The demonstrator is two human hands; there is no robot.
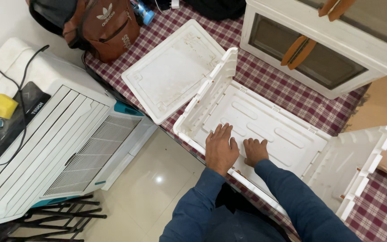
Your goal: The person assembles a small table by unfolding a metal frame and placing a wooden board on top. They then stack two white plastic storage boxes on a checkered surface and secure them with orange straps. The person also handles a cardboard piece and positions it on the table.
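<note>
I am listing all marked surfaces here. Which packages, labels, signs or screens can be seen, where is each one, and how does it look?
Logo on the brown backpack: top left, small white leaf-shaped mark with a white word.
Label on the black panel of the white air cooler: left side, short white lettering.
White lettering down the backpack pocket, blurred.
No packages, signs or screens are visible.

Sleeves: long, dark blue, plain cloth — they reach down to both wrists
Left hand (221,149): bare — no glove, ring or watch seen
Right hand (255,151): bare too
Torso: same dark blue garment, near edge
</note>
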